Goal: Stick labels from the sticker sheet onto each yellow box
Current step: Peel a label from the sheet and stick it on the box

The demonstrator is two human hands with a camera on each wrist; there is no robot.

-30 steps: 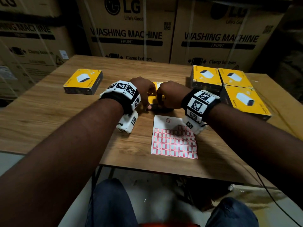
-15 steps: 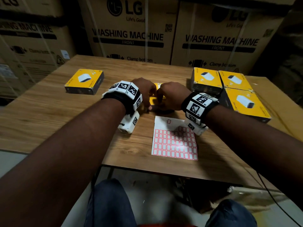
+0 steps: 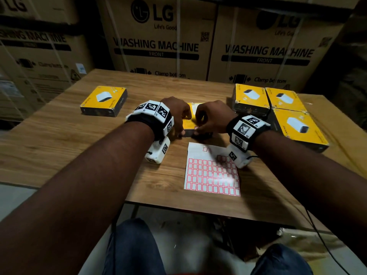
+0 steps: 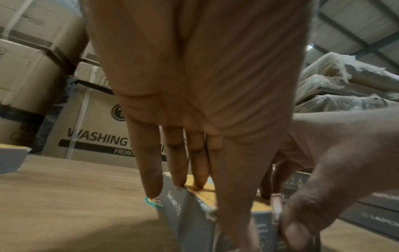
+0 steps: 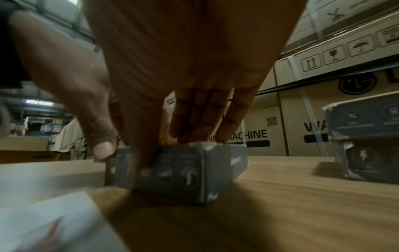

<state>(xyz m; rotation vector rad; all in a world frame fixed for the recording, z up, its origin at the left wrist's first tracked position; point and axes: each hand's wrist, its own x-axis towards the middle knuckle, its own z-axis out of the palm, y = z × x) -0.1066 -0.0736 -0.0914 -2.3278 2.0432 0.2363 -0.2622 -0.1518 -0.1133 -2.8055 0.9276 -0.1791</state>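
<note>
A yellow box (image 3: 190,121) lies in the middle of the table, with both hands on it. My left hand (image 3: 183,125) holds its left end, fingertips (image 4: 179,180) on the top edge and thumb down the near side. My right hand (image 3: 199,127) has fingers on the top (image 5: 194,133) and its thumb at the near edge, pinching a small red-edged label (image 4: 276,206) against the box (image 5: 194,170). The sticker sheet (image 3: 212,175) lies flat just in front of the box, under my right wrist. One yellow box (image 3: 104,101) lies at the left.
Three yellow boxes (image 3: 251,98) (image 3: 285,99) (image 3: 299,129) are grouped at the right of the wooden table (image 3: 59,139). Large cardboard washing machine cartons (image 3: 158,46) stand close behind the far edge. The near table edge is just below the sheet.
Both hands stay on the middle box. They have drawn slightly apart, so more of its yellow top shows between them, and the label now shows at its near edge.
</note>
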